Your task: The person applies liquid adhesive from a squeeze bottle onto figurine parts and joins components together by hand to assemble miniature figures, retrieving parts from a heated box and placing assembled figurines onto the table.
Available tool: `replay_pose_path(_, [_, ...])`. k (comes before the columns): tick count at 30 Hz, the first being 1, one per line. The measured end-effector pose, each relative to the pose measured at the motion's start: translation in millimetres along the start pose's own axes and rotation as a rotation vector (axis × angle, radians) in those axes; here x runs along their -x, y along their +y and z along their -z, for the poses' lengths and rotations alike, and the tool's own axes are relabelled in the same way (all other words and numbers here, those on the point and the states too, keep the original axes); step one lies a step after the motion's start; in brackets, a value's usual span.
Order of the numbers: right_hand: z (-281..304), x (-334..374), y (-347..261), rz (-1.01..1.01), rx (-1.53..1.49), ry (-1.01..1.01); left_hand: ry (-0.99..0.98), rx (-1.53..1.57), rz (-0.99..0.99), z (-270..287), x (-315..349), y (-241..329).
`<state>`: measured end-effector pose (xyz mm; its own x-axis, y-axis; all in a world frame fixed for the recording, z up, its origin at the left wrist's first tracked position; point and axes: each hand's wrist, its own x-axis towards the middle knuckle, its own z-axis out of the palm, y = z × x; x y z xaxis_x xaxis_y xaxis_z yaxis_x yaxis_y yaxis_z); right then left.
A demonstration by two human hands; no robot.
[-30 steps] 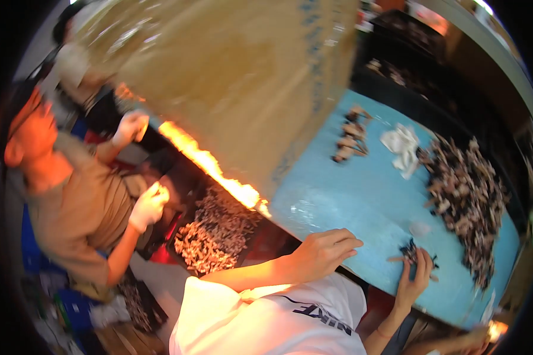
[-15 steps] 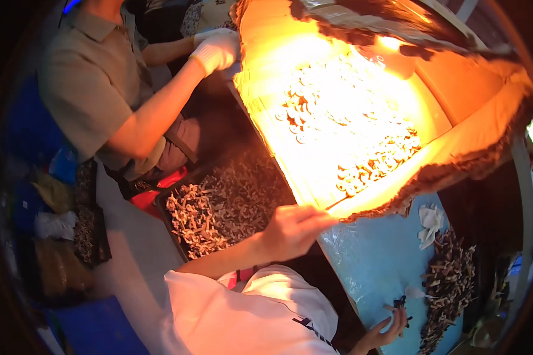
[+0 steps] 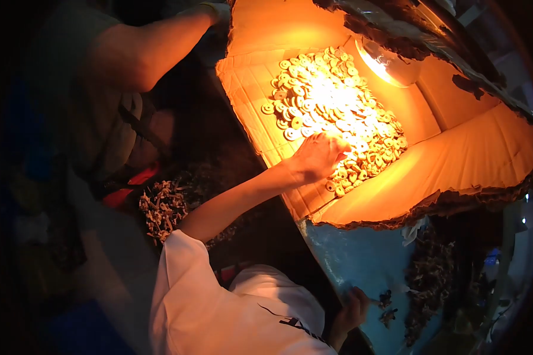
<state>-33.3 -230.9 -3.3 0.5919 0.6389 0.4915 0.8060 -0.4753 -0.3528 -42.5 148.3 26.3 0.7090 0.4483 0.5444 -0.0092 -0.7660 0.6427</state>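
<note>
My left hand (image 3: 321, 157) reaches over the cardboard box wall (image 3: 266, 127) onto a heap of small round pieces with centre holes (image 3: 364, 118). Its fingers are curled down at the pieces; glare hides what they pinch. My right hand (image 3: 350, 310) lies low over the edge of a blue table (image 3: 361, 254), in shadow, fingers curled. A thin pale sliver shows at its fingertips, but what it grips is unclear. Beside it on the table lie small dark pieces (image 3: 387, 307).
A glowing lamp (image 3: 382, 65) hangs inside the torn-edged box. A dark heap of small parts (image 3: 429, 278) lies on the table's right side. A container of pale small parts (image 3: 163, 207) stands at left. A co-worker's arm (image 3: 160, 53) extends at upper left.
My left hand has moved from the box's near edge up onto the round pieces. My right hand has drawn left, and dark pieces now lie beside it. The picture has darkened.
</note>
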Motion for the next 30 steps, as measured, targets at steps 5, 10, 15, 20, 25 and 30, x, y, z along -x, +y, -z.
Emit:
replay_pose_path(5, [-4.5,1.8,4.8,-0.032,-0.030,0.011,-0.267,-0.049,0.167,-16.4,-44.8,-15.6])
replay_pose_path(10, [-7.5,-4.5,4.5,-0.004,-0.047,0.011,-0.138,-0.362,-0.213,-55.5,-66.6,-35.7])
replay_pose_path(15, [-7.7,-5.7,3.8,0.008,-0.027,0.011,-0.190,-0.232,-0.180,-51.5,-79.7,-26.5])
replay_pose_path(20, [-7.7,-8.0,1.6,0.017,-0.016,0.006,-0.255,-0.081,-0.128,-43.2,-84.8,-19.4])
replay_pose_path(25, [-9.4,-5.5,5.3,0.008,-0.009,0.009,-0.309,0.064,-0.077,-31.6,-86.5,-9.2])
replay_pose_path(30, [-8.5,-7.6,3.5,0.023,-0.006,0.019,-0.358,0.211,-0.031,0.8,-45.0,-0.3])
